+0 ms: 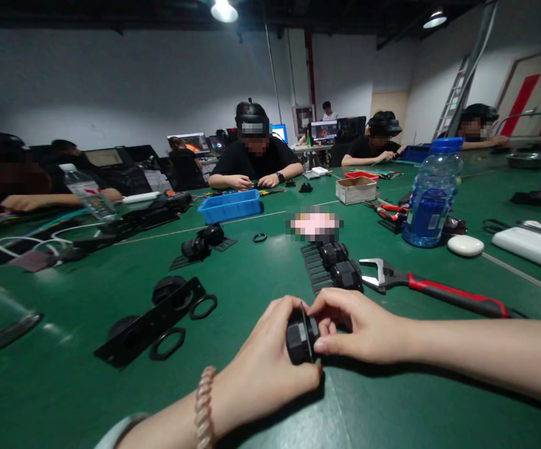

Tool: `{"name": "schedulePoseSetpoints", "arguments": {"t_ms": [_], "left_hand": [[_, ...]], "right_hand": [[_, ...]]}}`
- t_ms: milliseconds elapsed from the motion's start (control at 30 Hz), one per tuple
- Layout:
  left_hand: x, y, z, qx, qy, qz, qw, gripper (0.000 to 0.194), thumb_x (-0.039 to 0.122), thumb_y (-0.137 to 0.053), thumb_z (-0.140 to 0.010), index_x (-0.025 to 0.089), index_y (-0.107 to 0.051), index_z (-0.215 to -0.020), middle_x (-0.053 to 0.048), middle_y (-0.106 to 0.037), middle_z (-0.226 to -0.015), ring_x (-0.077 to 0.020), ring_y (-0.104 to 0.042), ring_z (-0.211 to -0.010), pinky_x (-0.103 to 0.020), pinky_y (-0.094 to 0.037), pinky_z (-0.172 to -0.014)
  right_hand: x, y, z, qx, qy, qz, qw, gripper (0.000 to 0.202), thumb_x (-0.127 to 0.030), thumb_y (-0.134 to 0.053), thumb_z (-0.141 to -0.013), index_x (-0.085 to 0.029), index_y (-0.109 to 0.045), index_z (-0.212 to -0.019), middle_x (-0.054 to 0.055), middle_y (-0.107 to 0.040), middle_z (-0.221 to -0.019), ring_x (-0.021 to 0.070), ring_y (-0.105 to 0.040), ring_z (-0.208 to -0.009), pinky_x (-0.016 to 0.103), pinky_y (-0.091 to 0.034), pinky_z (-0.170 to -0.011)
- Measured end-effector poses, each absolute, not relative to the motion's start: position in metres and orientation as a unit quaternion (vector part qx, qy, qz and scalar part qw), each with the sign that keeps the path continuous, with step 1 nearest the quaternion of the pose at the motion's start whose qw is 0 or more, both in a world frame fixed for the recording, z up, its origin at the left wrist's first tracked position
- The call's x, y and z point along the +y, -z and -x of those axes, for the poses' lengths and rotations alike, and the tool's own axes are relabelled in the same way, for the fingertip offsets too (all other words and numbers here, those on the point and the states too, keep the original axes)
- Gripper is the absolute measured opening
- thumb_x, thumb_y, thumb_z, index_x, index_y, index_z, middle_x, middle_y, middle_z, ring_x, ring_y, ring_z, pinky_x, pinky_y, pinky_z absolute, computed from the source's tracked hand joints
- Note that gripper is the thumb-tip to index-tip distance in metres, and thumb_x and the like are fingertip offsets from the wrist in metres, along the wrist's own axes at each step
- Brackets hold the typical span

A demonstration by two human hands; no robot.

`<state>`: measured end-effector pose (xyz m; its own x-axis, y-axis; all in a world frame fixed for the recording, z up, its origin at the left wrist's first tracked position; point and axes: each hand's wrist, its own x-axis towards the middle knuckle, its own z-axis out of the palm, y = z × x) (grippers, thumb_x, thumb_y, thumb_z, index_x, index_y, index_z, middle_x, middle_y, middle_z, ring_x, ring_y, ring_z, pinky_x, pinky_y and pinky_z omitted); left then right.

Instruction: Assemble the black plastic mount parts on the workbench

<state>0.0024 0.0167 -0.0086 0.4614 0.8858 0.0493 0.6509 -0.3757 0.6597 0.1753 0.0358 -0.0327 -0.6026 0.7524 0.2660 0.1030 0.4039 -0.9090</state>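
Observation:
My left hand (270,362) is closed around a black cable gland (296,342) whose ribbed hexagonal body faces left. A thin black plate (305,327) stands edge-on across the gland. From the right, the fingertips of my right hand (359,327) pinch a black ring-like nut (314,330) on the plate's other side. To the left lies a black metal plate (151,324) with round black fittings under it, and two black lock nuts (167,343) are beside it. Past my hands, a slotted plate (311,265) carries more black glands (346,274).
An adjustable wrench (439,290) lies right of my hands, near a blue-capped bottle (432,199) and a white oval case (465,246). Farther off are a blue tray (230,207), a small box (355,190) and another lock nut (260,237). Several people (254,149) sit around the green table (261,274).

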Motion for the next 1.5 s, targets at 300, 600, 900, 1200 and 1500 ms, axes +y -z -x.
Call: {"name": "schedulePoseSetpoints", "arguments": {"t_ms": [300, 600, 900, 1200, 1500], "left_hand": [[0.013, 0.004, -0.003, 0.469, -0.21, -0.803, 0.303, 0.044, 0.024, -0.055, -0.056, 0.021, -0.038, -0.097, -0.003, -0.049, -0.09, -0.0179, -0.048, -0.082, -0.032, -0.04, -0.073], [0.013, 0.003, -0.004, 0.471, -0.218, -0.801, 0.298, 0.049, 0.027, -0.057, -0.054, 0.021, -0.038, -0.099, -0.003, -0.049, -0.092, -0.0187, -0.047, -0.085, -0.033, -0.04, -0.076], [0.007, 0.004, -0.003, 0.5, -0.251, -0.803, 0.206, 0.063, 0.031, -0.061, -0.051, 0.023, -0.034, -0.108, -0.005, -0.049, -0.096, -0.0221, -0.048, -0.089, -0.038, -0.038, -0.078], [0.003, -0.002, -0.005, 0.49, -0.247, -0.808, 0.213, 0.064, 0.027, -0.058, -0.055, 0.024, -0.033, -0.114, -0.004, -0.05, -0.104, -0.0209, -0.051, -0.091, -0.033, -0.042, -0.078], [0.009, -0.001, -0.002, 0.451, -0.226, -0.815, 0.286, 0.073, 0.028, -0.062, -0.054, 0.026, -0.029, -0.119, -0.003, -0.046, -0.114, -0.0215, -0.046, -0.1, -0.037, -0.036, -0.087]], "right_hand": [[0.033, 0.03, -0.177, -0.764, -0.467, 0.281, 0.344, 0.032, -0.026, -0.06, -0.064, -0.018, -0.049, -0.093, 0.001, -0.051, -0.08, 0.0091, -0.047, -0.063, 0.022, -0.04, -0.057], [0.032, 0.031, -0.178, -0.764, -0.47, 0.289, 0.334, 0.028, -0.027, -0.057, -0.068, -0.017, -0.049, -0.092, 0.001, -0.052, -0.076, 0.0089, -0.046, -0.061, 0.021, -0.04, -0.056], [0.031, 0.031, -0.178, -0.764, -0.473, 0.286, 0.332, 0.029, -0.027, -0.056, -0.068, -0.018, -0.048, -0.093, 0.0, -0.05, -0.072, 0.0092, -0.046, -0.059, 0.021, -0.04, -0.054], [0.031, 0.03, -0.178, -0.776, -0.452, 0.285, 0.334, 0.027, -0.025, -0.056, -0.068, -0.017, -0.048, -0.092, 0.0, -0.049, -0.072, 0.009, -0.046, -0.06, 0.021, -0.04, -0.055], [0.029, 0.029, -0.179, -0.785, -0.427, 0.292, 0.341, 0.032, -0.025, -0.061, -0.064, -0.017, -0.048, -0.091, 0.002, -0.05, -0.077, 0.0102, -0.049, -0.065, 0.023, -0.043, -0.058]]}}
